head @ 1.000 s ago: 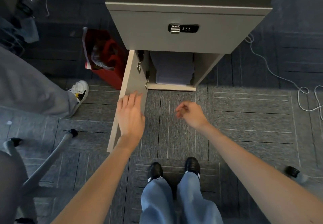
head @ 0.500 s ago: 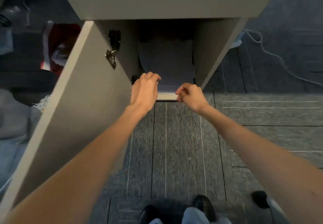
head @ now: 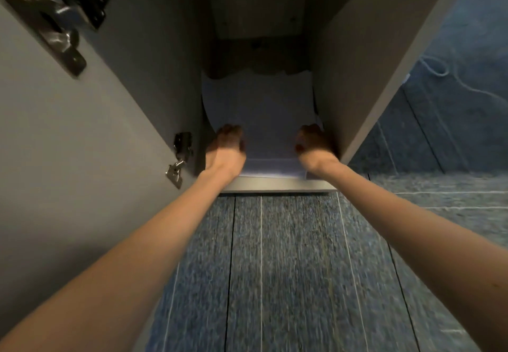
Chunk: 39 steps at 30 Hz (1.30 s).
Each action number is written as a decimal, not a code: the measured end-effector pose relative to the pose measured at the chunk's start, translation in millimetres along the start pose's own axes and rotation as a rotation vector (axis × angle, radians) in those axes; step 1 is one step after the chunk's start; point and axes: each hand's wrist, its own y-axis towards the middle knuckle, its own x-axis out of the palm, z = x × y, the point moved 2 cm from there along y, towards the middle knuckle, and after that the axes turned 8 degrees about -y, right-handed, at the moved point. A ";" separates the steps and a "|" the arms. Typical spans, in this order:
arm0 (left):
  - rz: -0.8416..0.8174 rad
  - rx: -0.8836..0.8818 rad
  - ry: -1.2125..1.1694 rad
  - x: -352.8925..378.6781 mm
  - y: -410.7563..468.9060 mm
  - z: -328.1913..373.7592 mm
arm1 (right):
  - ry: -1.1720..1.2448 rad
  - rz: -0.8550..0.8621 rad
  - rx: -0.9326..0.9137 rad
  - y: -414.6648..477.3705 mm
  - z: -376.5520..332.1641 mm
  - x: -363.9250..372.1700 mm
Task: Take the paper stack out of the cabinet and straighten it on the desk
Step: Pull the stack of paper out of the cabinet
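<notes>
Head view: the cabinet door [head: 90, 137] stands open and the paper stack [head: 261, 120] lies on the cabinet floor [head: 277, 185], its near edge at the front lip. The left hand [head: 224, 149] curls over the stack's near left corner, the right hand [head: 313, 145] over the near right; whether either grip has closed on it I cannot tell. Lifting out and straightening on the tabletop remain

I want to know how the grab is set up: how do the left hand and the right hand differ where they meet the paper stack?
The left hand is at the paper stack's left front corner, beside the open door; the right hand is at the right corner, against the cabinet's side wall. Both are curled, inside the cabinet, at the stack's front.
</notes>
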 end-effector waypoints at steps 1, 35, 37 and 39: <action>0.008 -0.050 -0.012 8.2 6.6 -5.1 | -0.039 0.006 -0.010 7.3 2.4 5.9; -0.140 -0.686 -1.113 52.1 88.8 -70.3 | -0.115 -0.006 -0.010 21.2 4.9 31.9; -0.161 -0.666 -1.163 23.7 68.1 -42.6 | -0.111 -0.001 -0.012 21.0 4.8 31.7; -0.212 -0.656 -1.190 14.3 60.5 -32.7 | -0.110 -0.005 -0.009 20.3 4.5 32.1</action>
